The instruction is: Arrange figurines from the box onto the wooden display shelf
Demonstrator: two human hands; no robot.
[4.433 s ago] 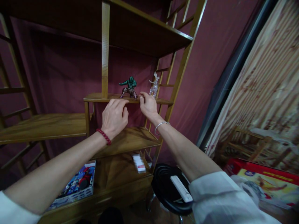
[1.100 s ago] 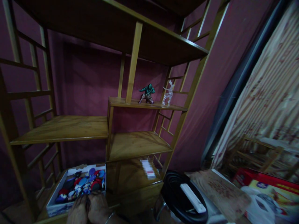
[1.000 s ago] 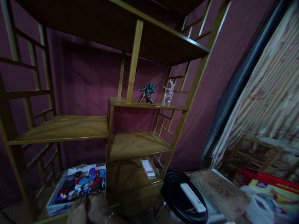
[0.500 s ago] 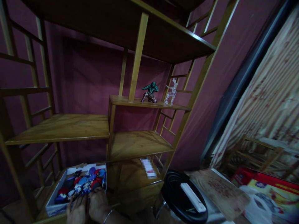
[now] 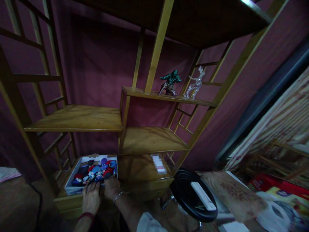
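Note:
A low, open cardboard box (image 5: 74,189) with pale walls stands on the bottom left shelf. Inside it lie many small red, blue, white and dark pieces (image 5: 96,172), too small to tell their kind. My left hand (image 5: 92,197), with a red bead bracelet, has its fingers hooked over the box's front rim. Beside it, my right hand (image 5: 112,187), with a silver bangle, grips the same rim near the front right corner. Its fingertips are partly hidden by the hand. Both hands are close together, almost touching.
The wooden shelf unit (image 5: 77,118) rises over the box. A green figurine (image 5: 171,82) and a clear deer figure (image 5: 195,84) stand on an upper ledge. At right is a black round stool (image 5: 184,193) with a white bar (image 5: 203,196), then a plastic bag (image 5: 271,209).
My view has tilted down and shifted left, so more of both forearms shows. Both hands stay at the box's front rim, and the box looks unmoved on its shelf.

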